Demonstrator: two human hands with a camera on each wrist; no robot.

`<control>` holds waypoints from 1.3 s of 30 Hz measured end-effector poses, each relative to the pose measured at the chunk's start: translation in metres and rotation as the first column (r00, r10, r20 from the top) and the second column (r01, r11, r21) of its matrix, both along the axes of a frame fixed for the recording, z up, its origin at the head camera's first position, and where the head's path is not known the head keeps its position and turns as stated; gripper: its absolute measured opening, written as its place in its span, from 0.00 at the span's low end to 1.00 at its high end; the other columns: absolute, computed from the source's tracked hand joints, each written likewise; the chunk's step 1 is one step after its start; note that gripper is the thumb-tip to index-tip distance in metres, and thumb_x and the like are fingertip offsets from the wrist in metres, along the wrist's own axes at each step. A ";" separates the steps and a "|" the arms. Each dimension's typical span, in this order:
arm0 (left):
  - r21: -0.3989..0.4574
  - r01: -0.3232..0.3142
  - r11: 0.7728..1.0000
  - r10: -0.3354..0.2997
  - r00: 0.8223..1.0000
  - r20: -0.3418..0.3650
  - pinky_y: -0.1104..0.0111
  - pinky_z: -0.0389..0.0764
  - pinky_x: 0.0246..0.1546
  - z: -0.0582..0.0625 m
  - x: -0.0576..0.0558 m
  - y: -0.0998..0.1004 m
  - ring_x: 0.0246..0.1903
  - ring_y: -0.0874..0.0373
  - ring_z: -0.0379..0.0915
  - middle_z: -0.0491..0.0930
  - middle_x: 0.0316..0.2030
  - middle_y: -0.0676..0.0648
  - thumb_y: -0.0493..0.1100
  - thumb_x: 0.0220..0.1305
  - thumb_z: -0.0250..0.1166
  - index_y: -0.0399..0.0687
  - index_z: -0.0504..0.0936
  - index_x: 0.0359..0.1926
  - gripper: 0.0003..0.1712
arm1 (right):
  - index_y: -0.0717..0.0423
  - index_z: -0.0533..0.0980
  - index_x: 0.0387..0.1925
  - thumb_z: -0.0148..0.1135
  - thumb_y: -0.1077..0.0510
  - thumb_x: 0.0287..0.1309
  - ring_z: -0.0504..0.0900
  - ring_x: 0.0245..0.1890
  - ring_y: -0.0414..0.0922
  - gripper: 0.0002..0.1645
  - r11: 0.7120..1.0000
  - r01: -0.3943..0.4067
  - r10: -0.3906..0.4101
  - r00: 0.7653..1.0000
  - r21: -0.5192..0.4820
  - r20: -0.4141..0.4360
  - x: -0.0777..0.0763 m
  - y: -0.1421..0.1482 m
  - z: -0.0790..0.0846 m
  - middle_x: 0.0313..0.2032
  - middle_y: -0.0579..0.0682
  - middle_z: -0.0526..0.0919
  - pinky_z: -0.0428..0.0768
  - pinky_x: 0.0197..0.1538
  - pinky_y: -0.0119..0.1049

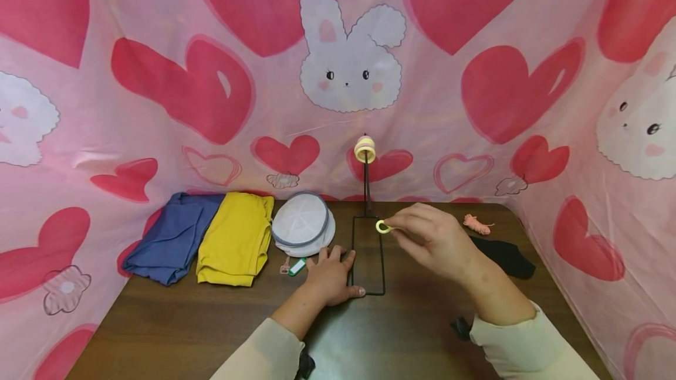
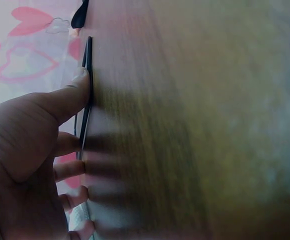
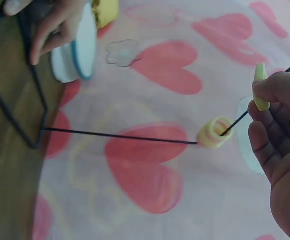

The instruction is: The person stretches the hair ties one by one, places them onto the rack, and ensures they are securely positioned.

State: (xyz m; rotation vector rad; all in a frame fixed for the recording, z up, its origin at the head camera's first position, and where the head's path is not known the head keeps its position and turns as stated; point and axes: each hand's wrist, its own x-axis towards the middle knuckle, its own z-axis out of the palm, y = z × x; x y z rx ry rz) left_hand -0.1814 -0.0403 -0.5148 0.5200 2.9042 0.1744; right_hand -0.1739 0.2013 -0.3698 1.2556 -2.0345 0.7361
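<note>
My right hand (image 1: pixel 435 242) pinches a pale yellow ring (image 1: pixel 378 230) between thumb and fingertips, above the right side of a black wire stand's base (image 1: pixel 376 294). In the right wrist view that ring (image 3: pixel 261 82) appears edge-on, overlapping the end part of the stand's thin rod. Several yellow and pink rings (image 1: pixel 365 148) sit bunched together on the rod. With fingers spread, my left hand (image 1: pixel 328 277) rests at the left side of the base. The left wrist view shows its thumb (image 2: pixel 75 95) pressing on the wire, fingertips down by the tabletop.
Left of the stand lie a folded blue garment (image 1: pixel 171 239), a folded yellow garment (image 1: pixel 235 239), a round white cloth item (image 1: pixel 300 221) and a green key tag (image 1: pixel 297 267). Peach yarn (image 1: pixel 477 224) and a black cloth (image 1: pixel 504 257) lie at right. Heart-patterned curtain surrounds the table.
</note>
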 end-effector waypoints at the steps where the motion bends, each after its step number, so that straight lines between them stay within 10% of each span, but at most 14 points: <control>1: 0.003 0.000 1.000 0.000 1.000 0.000 0.38 0.66 0.54 0.001 0.000 0.000 0.68 0.40 0.56 0.63 0.72 0.46 0.78 0.57 0.65 0.59 0.66 0.79 0.55 | 0.55 0.87 0.46 0.58 0.48 0.76 0.86 0.41 0.43 0.19 1.000 -0.011 0.011 1.000 -0.011 -0.016 0.001 -0.002 0.004 0.42 0.45 0.88 0.80 0.48 0.32; 19: 0.005 -0.001 1.000 0.001 1.000 -0.007 0.37 0.66 0.54 -0.003 -0.002 0.000 0.68 0.40 0.56 0.63 0.71 0.46 0.79 0.56 0.65 0.60 0.66 0.79 0.55 | 0.56 0.88 0.44 0.61 0.52 0.73 0.86 0.39 0.44 0.14 0.997 -0.065 0.057 0.987 -0.050 -0.151 0.013 -0.022 0.046 0.41 0.46 0.88 0.82 0.45 0.36; 33: 0.009 0.000 1.000 0.000 1.000 -0.009 0.38 0.66 0.54 -0.003 -0.001 -0.001 0.68 0.40 0.57 0.63 0.72 0.46 0.79 0.56 0.65 0.60 0.66 0.79 0.55 | 0.55 0.88 0.44 0.60 0.51 0.74 0.86 0.41 0.45 0.15 0.999 0.002 -0.008 0.993 -0.054 -0.119 -0.004 -0.026 0.043 0.40 0.47 0.88 0.83 0.45 0.40; 39: 0.010 0.003 1.000 -0.003 1.000 -0.008 0.38 0.66 0.54 -0.003 0.000 -0.002 0.68 0.40 0.56 0.62 0.72 0.46 0.79 0.57 0.65 0.60 0.66 0.79 0.55 | 0.52 0.89 0.46 0.74 0.64 0.58 0.85 0.43 0.45 0.13 0.993 0.101 -0.104 0.994 -0.065 -0.043 -0.017 -0.027 0.034 0.42 0.47 0.88 0.83 0.43 0.41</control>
